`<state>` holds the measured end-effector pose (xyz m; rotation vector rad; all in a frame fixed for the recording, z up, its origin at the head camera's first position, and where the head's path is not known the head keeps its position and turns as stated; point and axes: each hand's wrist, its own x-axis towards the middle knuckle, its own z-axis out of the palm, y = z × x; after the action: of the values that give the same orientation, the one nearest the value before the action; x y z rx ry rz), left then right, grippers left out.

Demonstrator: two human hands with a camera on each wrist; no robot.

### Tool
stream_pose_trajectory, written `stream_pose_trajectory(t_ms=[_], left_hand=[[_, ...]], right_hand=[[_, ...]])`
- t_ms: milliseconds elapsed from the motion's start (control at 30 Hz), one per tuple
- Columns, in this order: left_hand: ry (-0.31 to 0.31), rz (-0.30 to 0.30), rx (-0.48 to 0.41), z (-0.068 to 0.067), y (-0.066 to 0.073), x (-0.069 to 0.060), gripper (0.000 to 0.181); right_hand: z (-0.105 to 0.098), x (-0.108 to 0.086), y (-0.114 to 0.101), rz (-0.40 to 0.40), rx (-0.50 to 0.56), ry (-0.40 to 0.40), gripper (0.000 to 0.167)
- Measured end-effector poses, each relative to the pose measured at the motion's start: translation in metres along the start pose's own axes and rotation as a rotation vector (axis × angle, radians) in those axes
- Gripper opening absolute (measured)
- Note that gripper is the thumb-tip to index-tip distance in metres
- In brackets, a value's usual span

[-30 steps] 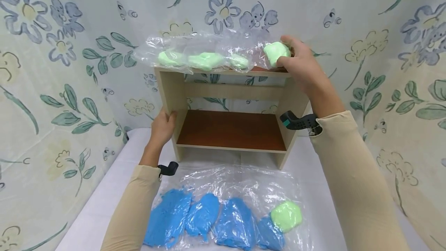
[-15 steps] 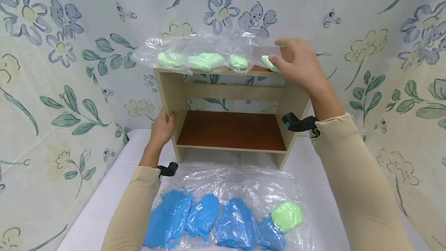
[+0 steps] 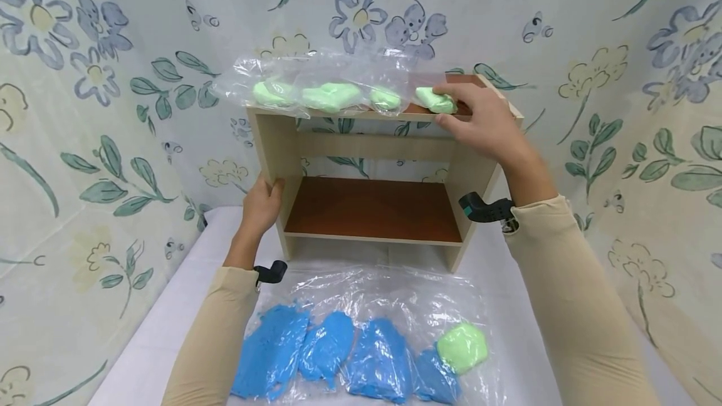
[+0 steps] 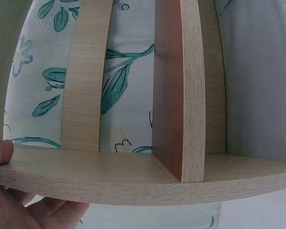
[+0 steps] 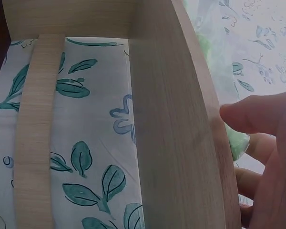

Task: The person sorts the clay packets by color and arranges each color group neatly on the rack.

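A small wooden shelf with a reddish-brown board stands upright. My left hand grips its left side panel; in the left wrist view the thumb of that hand lies inside the panel and the fingers outside. On the shelf's top, at the right, lies a light green lump in clear film. My right hand touches its right end with the fingertips, thumb at the front edge of the top. In the right wrist view the green lump is partly hidden behind the right hand.
Several other green lumps in clear film lie along the top's front edge. Before the shelf, blue flattened pieces and a round green piece lie in clear plastic on the white cloth. Floral fabric hangs behind and at the sides.
The right hand let the rightmost green lump down onto the top, opened, then moved lower to touch its right end. The lump now lies flat. The left hand keeps its hold.
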<state>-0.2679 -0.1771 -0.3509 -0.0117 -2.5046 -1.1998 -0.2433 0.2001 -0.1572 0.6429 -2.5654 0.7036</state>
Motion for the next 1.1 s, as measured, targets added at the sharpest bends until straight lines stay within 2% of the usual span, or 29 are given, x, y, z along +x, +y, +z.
stream_pose_trajectory(t_ms=[200,333,667,900,1000,1100], left_hand=[[0.011,-0.008,-0.011,0.0,0.001,0.0,0.054],[0.014,-0.008,-0.008,0.0,0.003,0.0,0.053],[0.022,-0.008,0.001,0.001,0.001,-0.001,0.053],[0.001,-0.012,-0.008,0.002,0.001,-0.001,0.055],[0.004,-0.011,-0.008,0.002,0.002,-0.002,0.055],[0.013,-0.007,-0.005,0.001,0.002,-0.002,0.054]], right_hand=[[0.007,0.0,-0.005,-0.059,-0.1,0.008,0.051],[0.01,-0.002,-0.007,-0.057,-0.153,0.008,0.054],[0.011,-0.004,-0.007,-0.055,-0.131,-0.006,0.056],[0.011,-0.004,-0.005,-0.052,-0.137,-0.018,0.057],[0.012,-0.005,-0.005,-0.05,-0.113,0.01,0.058],[0.014,-0.008,-0.003,-0.054,-0.075,0.075,0.059]])
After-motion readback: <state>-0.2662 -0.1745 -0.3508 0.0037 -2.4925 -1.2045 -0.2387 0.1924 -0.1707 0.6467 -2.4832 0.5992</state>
